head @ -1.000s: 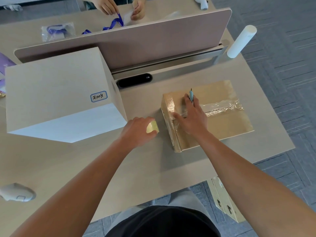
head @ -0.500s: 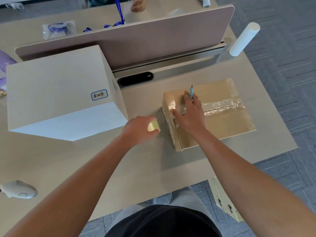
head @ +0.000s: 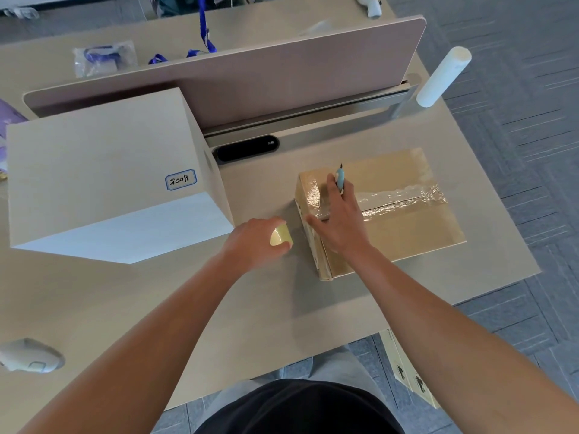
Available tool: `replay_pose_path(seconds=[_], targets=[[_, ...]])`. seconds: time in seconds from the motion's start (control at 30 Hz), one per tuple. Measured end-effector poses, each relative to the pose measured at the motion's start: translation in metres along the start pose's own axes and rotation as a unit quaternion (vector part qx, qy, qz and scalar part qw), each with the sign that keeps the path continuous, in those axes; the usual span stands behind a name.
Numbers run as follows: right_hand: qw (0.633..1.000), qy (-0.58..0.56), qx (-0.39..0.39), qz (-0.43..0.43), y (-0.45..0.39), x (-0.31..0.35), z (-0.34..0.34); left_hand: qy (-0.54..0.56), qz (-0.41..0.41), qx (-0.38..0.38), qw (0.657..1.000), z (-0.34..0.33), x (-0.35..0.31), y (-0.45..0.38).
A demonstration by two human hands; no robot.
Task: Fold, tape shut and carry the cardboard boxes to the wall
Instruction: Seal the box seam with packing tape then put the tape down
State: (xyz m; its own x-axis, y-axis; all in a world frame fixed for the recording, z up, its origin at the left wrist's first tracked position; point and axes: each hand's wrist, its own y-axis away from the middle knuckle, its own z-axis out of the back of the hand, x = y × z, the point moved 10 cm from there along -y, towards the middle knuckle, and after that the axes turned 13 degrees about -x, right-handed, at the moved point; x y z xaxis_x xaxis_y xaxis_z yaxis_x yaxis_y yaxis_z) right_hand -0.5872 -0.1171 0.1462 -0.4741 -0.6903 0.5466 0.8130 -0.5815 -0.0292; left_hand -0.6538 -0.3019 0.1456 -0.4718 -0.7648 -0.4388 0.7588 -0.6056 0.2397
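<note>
A flat brown cardboard box lies on the desk's right half, with clear tape running along its top seam. My right hand rests on the box's left end, over the tape, and holds a small light-blue cutter between its fingers, blade pointing away from me. Just left of the box, my left hand grips a yellowish roll of tape on the desk. A stretch of tape seems to run from the roll up onto the box's left edge.
A large white box with a small handwritten label stands on the desk's left. A pink divider panel runs behind, with a white tube at its right end. A white device lies front left. Flat cartons lean under the desk.
Both hands stay almost in place; my right hand has shifted slightly on the box's left end. A person's hands beyond the divider have left the view.
</note>
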Motion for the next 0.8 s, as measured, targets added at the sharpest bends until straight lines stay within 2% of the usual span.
replay_pose_path(seconds=[0.43, 0.67, 0.8], targets=[[0.998, -0.046, 0.035, 0.022, -0.005, 0.019, -0.012, 0.016, 0.006, 0.003, 1.000, 0.001, -0.004, 0.000], [0.999, -0.016, -0.041, -0.026, 0.009, 0.002, 0.008, 0.019, 0.005, 0.017, 1.000, 0.001, 0.000, -0.001], [0.999, -0.014, -0.036, -0.019, 0.009, 0.011, 0.005, 0.022, 0.003, 0.035, 0.999, 0.000, -0.001, -0.003]])
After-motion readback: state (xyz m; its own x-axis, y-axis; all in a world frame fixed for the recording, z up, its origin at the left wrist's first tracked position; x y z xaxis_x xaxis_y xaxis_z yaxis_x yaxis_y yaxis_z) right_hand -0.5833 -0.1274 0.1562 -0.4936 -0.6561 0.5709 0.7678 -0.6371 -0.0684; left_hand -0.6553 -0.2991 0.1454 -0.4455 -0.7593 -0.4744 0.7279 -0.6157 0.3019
